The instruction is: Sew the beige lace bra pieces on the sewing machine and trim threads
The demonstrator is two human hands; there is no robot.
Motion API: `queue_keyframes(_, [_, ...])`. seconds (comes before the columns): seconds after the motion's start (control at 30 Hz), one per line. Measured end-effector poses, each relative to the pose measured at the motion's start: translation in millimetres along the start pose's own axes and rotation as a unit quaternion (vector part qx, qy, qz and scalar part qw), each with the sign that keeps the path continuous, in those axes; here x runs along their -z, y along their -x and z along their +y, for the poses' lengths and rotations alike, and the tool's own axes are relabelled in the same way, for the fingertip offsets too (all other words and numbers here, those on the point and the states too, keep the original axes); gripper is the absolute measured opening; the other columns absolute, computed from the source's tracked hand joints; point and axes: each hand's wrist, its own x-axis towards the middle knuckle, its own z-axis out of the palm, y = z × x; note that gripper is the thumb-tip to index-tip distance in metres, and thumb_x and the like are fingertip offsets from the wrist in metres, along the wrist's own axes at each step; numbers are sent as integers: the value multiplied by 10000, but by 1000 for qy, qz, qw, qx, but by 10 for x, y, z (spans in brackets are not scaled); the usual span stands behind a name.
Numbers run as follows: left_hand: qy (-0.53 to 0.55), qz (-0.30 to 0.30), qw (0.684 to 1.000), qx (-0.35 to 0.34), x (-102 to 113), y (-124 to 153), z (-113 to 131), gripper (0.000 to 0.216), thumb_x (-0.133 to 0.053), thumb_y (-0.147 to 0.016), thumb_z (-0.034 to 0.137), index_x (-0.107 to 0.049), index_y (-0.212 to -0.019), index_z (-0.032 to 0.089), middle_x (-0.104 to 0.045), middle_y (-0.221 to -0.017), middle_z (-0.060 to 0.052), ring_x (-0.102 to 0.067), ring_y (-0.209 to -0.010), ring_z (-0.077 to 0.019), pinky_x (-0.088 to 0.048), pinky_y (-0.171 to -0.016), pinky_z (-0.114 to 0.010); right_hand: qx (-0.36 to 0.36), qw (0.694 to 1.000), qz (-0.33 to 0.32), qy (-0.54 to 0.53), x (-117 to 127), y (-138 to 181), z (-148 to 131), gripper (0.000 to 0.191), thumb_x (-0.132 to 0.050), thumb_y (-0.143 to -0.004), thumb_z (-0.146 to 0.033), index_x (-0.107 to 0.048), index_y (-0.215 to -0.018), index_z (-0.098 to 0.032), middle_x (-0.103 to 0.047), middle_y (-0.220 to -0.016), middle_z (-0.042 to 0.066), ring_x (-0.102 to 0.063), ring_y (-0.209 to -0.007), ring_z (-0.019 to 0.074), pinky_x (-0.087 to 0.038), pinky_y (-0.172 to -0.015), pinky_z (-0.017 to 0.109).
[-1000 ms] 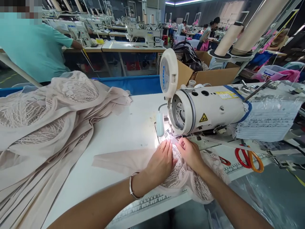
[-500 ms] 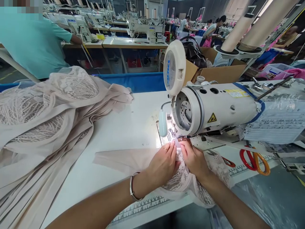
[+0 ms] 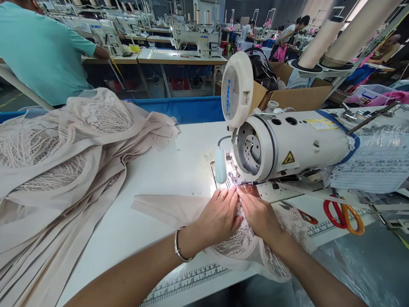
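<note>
White table (image 3: 159, 175) — beige fabric heap (image 3: 73, 157), sewing machine (image 3: 297, 140), lacy garment (image 3: 238, 245), scissors (image 3: 344, 213).

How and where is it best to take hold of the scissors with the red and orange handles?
I would grip the scissors by the red loop and orange loop, coming from the near side with the right hand: both loops show uncovered and point toward the person, while the blades are hidden.

Dark wall (image 3: 247, 9), long benches (image 3: 179, 60)

From here I see the benches crossing the upper left of the frame, pale-topped, brown-edged. A pale column (image 3: 212, 8) stands at top centre. Greyish floor (image 3: 8, 91) shows far left, with a yellow line (image 3: 9, 103). Upper right, a white strip (image 3: 357, 13): lamp or window, I can't tell.
</note>
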Motion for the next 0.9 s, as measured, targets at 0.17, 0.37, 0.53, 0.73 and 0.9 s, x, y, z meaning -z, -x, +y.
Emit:
queue_keyframes(0.17, [-42, 5, 999, 12, -10, 17, 8, 571, -451, -1017, 410, -435, -1402, -12, -463, -1448, -231, -447, -1267, -367, -333, -1066, -522, -28, 999, -24, -25, 3, -22, 1, 415, -371, -993, -106, -628, -1319, -106, -710, -1172, 131, -716, -967, 218, -600, -838, 300])
queue_keyframes(0.37, [-58, -14, 998, 20, -10, 33, 10, 607, -395, -1032, 434, -387, -1449, -7, -438, -1476, -230, -399, -1342, -361, -295, -1089, -575, -43, 998, -51, -18, 32, -57, -11, 441, -356, -971, -95, -623, -1322, -99, -728, -1122, 121, -721, -924, 241, -609, -783, 339])
queue_keyframes(0.53, [-58, -14, 998, 20, -14, 39, 0, 605, -381, -1037, 432, -380, -1458, -2, -422, -1490, -226, -381, -1362, -355, -293, -1096, -582, -36, 999, -38, -11, 32, -81, 0, 449, -344, -957, -72, -632, -1299, -113, -733, -1114, 106, -723, -907, 228, -598, -774, 318])
queue_keyframes(0.73, [-93, -1, 996, 10, -14, 17, -15, 593, -376, -1048, 439, -431, -1427, -15, -460, -1459, -226, -404, -1345, -362, -319, -1098, -566, -62, 996, -68, -16, 73, -144, -17, 357, -355, -969, -99, -636, -1185, -145, -749, -939, 101, -721, -803, 224, -538, -677, 298])
queue_keyframes(0.9, [-153, -35, 982, -104, 36, 28, 93, 419, -461, -1005, 239, -547, -1314, -31, -563, -1326, -234, -484, -1271, -394, -357, -1093, -504, -116, 986, -117, -23, 179, -143, 42, 145, -475, -983, -217, -586, -1058, -163, -658, -684, 38, -646, -585, 212, -402, -514, 283])
